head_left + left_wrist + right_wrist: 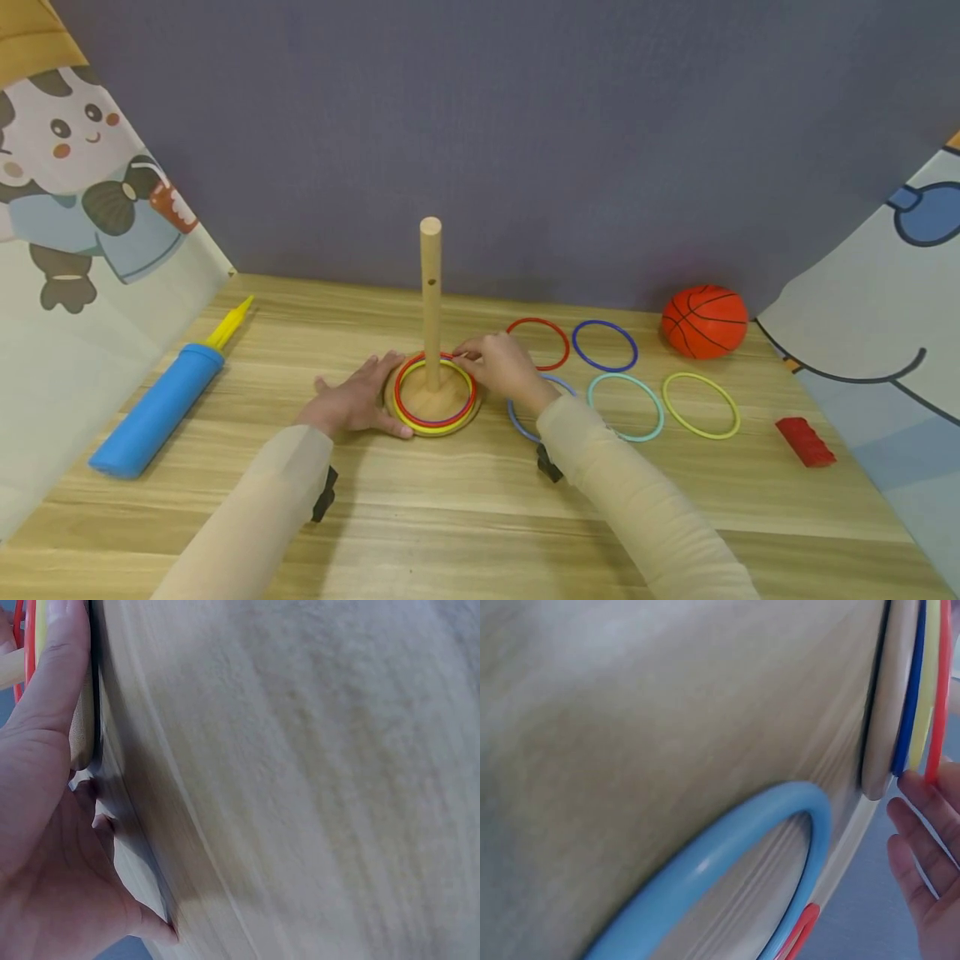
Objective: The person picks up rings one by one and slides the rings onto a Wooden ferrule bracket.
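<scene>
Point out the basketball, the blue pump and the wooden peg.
basketball [704, 322]: head view, middle of the ball.
blue pump [156, 412]: head view, middle of the barrel.
wooden peg [431, 308]: head view, mid shaft.

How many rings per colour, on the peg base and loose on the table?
Red rings: 2
Dark blue rings: 2
Yellow rings: 2
Light blue ring: 1
Teal ring: 1
Total: 8, with 3 stacked on the peg base

A pale wooden peg stand [431, 333] carries stacked red, yellow and blue plastic rings [435, 393]. On the light wood-grain counter [465, 500] lie loose rings: red [537, 343], dark blue [604, 345], teal [626, 406], yellow-green [701, 405]. An orange basketball with black lines [704, 321], a blue-and-yellow pump [161, 404] and a red ridged block [805, 441] lie there too.
</scene>
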`<state>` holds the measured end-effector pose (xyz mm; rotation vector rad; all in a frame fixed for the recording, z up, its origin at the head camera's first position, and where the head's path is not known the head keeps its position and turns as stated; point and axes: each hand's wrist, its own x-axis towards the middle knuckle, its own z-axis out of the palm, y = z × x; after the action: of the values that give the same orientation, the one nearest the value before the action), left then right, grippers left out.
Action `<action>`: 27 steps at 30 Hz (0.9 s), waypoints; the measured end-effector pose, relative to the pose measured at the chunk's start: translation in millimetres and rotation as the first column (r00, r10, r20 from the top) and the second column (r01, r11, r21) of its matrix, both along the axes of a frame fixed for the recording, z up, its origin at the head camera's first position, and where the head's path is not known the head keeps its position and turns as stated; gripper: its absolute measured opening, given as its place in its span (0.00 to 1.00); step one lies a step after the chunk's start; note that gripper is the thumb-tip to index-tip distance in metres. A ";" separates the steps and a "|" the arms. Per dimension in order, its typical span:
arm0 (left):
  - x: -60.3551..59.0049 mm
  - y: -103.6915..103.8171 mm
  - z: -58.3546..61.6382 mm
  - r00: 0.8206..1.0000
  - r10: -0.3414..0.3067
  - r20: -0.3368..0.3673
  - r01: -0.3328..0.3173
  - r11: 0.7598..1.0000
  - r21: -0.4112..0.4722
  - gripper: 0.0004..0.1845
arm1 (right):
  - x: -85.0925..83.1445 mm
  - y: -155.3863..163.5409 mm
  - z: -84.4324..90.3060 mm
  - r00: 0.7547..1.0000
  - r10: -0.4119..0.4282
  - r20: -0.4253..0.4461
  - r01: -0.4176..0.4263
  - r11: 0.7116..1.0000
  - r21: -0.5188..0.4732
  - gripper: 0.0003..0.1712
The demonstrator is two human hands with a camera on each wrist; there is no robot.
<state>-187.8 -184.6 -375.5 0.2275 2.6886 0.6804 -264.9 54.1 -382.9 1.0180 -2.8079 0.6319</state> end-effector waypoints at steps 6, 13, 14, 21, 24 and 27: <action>-0.5 -1.1 -0.3 1.000 -0.002 0.010 0.002 1.000 -0.015 0.68 | 1.0 0.0 -1.8 1.000 0.014 0.006 -0.014 1.000 0.001 0.09; -2.8 -2.3 -3.3 1.000 -0.006 0.007 0.006 1.000 -0.018 0.67 | 0.5 -0.9 -3.1 1.000 -0.007 0.005 0.006 1.000 0.019 0.13; -3.3 -2.6 -4.0 1.000 -0.006 0.007 0.006 1.000 -0.018 0.67 | 0.5 -1.4 -3.3 1.000 -0.013 0.008 0.013 1.000 0.019 0.13; -5.6 -3.2 -6.6 1.000 -0.003 0.018 0.003 1.000 -0.005 0.68 | -1.0 -5.7 -5.2 0.997 -0.063 0.051 0.064 0.998 -0.012 0.11; -5.9 -3.5 -6.4 1.000 -0.003 0.019 0.003 1.000 0.003 0.68 | -3.1 -7.0 -5.7 0.992 -0.099 0.081 0.101 0.995 -0.014 0.11; -5.7 -3.3 -5.7 1.000 -0.005 0.014 0.005 1.000 0.009 0.68 | -4.6 -7.0 -5.9 0.987 -0.122 0.105 0.125 0.992 -0.022 0.11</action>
<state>-193.4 -187.9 -381.1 0.2311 2.6713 0.6902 -269.5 47.1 -388.7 0.8218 -2.9135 0.7274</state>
